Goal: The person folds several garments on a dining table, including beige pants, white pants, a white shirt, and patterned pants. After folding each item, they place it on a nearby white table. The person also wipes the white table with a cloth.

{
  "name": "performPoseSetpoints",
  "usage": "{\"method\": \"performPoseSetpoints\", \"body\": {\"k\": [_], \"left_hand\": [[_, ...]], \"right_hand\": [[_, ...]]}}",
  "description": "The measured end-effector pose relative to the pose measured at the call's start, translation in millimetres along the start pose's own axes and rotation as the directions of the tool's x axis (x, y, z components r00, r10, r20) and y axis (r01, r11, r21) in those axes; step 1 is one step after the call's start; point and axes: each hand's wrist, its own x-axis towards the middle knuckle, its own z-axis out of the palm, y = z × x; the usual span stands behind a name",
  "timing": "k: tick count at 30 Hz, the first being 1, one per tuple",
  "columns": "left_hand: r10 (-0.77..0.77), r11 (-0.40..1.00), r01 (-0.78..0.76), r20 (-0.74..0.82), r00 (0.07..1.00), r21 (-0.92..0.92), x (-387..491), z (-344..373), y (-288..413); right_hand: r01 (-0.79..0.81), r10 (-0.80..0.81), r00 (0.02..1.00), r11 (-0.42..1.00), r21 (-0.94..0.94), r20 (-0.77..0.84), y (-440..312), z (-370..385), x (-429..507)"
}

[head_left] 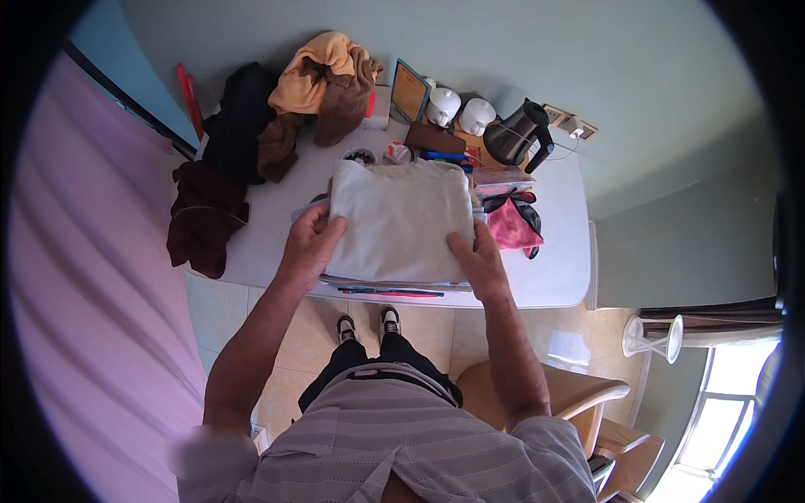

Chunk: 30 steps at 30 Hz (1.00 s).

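A folded white cloth garment (401, 223) lies on top of a stack of folded clothes (396, 287) at the front edge of a white table (553, 270). My left hand (309, 246) grips the garment's left side, thumb on top and fingers under or behind the edge. On the right side my right hand (479, 259) holds it the same way. A pink and black cloth item (514, 225) lies just right of the stack. Dark red clothing (207, 220), black clothing (239, 119) and an orange and brown fleecy cloth (321, 75) are heaped at the left.
Along the wall stand an electric kettle (517, 135), white lidded cups (443, 107), a framed sign (410, 90) and a small bowl of dark pieces (359, 156). A brown case (436, 138) lies behind the stack. A tan chair (534, 390) is behind me at the right; a pink curtain (94, 283) hangs left.
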Motion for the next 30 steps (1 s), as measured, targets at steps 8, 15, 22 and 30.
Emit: {"method": "performPoseSetpoints", "body": {"k": [8,15,22,30], "left_hand": [[0.09,0.944,-0.028,-0.174,0.981,0.328,-27.1,-13.8,9.6],[0.68,0.212,-0.593,0.319,0.66,0.777,-38.4,24.0,81.5],[0.367,-0.013,-0.676,0.632,0.682,0.737,-6.8,30.8,5.9],[0.331,-0.047,-0.684,0.657,0.677,0.728,-3.6,32.5,-13.1]], "right_hand": [[-0.021,0.014,0.999,0.966,-0.258,-0.03,-6.7,-7.5,-26.3],[0.537,-0.641,0.764,0.565,-0.627,0.077,-62.6,-21.9,-26.0],[0.584,-0.623,0.74,0.409,-0.702,0.253,6.5,55.6,1.5],[0.571,-0.597,0.765,0.453,-0.685,0.243,49.9,56.8,9.4]]}}
